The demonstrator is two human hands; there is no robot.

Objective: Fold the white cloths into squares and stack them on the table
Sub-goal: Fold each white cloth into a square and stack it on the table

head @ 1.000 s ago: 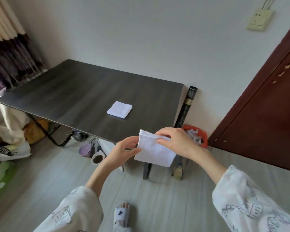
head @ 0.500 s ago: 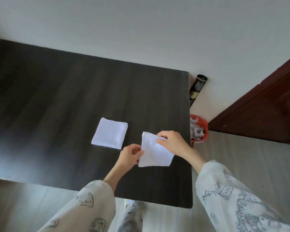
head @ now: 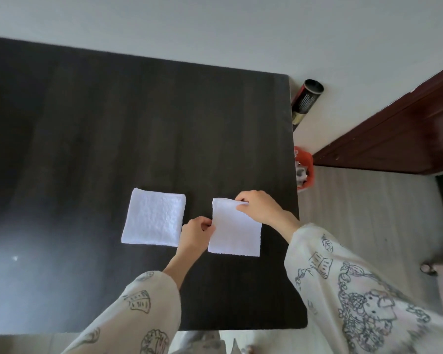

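The dark table now fills the view where a second ago its near edge was only being approached. The folded cloth lies toward the near right corner. Just right of it is the held cloth, brought over the tabletop, so stacking looks close. The right hand pinches its far edge, the left hand its left edge. Off the right edge, an orange bin holds crumpled scraps.

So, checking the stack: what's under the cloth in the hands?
Only the dark table shows around the held cloth; the folded cloth lies apart, left. Directly beneath is covered.
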